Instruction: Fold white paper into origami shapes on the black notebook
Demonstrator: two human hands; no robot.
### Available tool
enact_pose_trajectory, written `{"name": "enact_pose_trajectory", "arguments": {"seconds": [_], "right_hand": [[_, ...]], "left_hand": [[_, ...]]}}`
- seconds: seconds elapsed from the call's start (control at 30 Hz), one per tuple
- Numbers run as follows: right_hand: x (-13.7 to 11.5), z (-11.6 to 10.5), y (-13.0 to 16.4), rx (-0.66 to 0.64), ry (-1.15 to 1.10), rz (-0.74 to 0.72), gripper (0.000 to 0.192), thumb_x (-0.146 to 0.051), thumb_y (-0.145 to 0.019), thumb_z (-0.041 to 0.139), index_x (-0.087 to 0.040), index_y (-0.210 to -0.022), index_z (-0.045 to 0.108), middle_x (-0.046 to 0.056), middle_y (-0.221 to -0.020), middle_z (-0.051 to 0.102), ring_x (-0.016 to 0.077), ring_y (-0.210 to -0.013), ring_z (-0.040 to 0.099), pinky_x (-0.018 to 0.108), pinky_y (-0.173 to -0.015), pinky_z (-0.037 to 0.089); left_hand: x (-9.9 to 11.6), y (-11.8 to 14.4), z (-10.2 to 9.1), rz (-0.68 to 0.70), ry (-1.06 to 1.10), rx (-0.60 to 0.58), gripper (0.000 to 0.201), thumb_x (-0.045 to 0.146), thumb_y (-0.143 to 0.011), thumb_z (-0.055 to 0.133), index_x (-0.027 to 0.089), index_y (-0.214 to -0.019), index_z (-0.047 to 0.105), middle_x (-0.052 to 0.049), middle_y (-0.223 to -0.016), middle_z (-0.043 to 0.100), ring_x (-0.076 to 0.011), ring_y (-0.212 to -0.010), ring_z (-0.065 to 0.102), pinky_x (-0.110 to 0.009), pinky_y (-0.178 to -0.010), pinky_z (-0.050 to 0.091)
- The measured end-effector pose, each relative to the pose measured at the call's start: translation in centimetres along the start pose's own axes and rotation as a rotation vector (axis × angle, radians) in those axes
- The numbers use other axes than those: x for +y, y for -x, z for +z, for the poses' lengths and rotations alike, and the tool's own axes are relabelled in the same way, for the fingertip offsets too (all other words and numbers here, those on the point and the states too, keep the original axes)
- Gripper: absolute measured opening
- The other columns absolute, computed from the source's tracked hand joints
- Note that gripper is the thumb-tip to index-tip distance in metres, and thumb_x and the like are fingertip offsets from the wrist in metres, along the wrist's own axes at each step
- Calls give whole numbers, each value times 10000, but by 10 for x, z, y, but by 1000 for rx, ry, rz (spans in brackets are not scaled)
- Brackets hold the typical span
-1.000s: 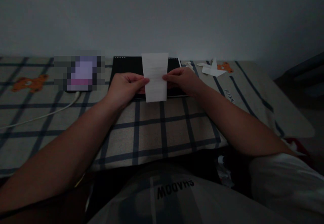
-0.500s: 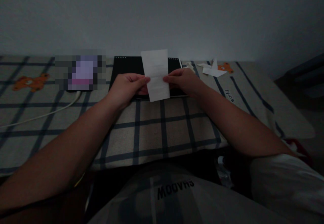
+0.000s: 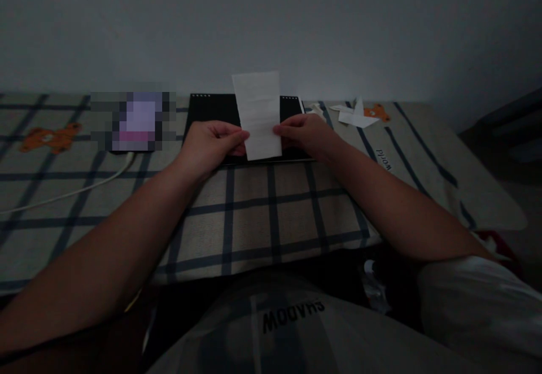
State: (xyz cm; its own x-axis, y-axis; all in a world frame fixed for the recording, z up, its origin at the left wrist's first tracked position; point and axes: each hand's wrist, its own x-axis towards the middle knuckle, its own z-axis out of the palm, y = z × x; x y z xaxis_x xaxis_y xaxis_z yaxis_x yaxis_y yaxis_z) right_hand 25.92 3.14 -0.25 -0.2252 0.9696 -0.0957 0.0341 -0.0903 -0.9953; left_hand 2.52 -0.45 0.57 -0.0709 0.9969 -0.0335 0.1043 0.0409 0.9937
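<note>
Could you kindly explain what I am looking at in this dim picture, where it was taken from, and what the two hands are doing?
There is no machine: the camera sits on a person's head and looks down at their own bare arms. The left hand and right hand pinch the two side edges of a white paper strip, held upright above a black notebook. This lies on a checked cloth with bear prints. At right lies a folded white paper shape; at left, a white cable and a blurred-out patch.

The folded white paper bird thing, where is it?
In the head view, the folded white paper shape lies on the checked cloth at the far right, beside an orange bear print and right of the black notebook.
</note>
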Motion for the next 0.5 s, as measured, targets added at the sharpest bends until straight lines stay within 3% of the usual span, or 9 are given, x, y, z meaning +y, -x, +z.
{"name": "enact_pose_trajectory", "arguments": {"seconds": [0.27, 0.5], "right_hand": [[-5, -1, 3, -34, 27, 63, 228, -249, -868, 1025, -210, -829, 803, 37, -829, 828, 186, -756, 784, 382, -836, 727], [-1, -4, 0, -11, 104, 8, 211, -276, -876, 1004, -215, -814, 812, 16, -759, 799, 167, -721, 750, 341, -800, 706]], "left_hand": [[2, 1, 1, -2, -27, 34, 111, 160, -898, 882, 194, -808, 828, -50, -779, 823, -192, -750, 826, -350, -840, 727], [2, 1, 1, 26, -20, 57, 116, 142, -896, 880, 188, -805, 824, -21, -741, 801, -165, -690, 799, -321, -797, 717]]}}
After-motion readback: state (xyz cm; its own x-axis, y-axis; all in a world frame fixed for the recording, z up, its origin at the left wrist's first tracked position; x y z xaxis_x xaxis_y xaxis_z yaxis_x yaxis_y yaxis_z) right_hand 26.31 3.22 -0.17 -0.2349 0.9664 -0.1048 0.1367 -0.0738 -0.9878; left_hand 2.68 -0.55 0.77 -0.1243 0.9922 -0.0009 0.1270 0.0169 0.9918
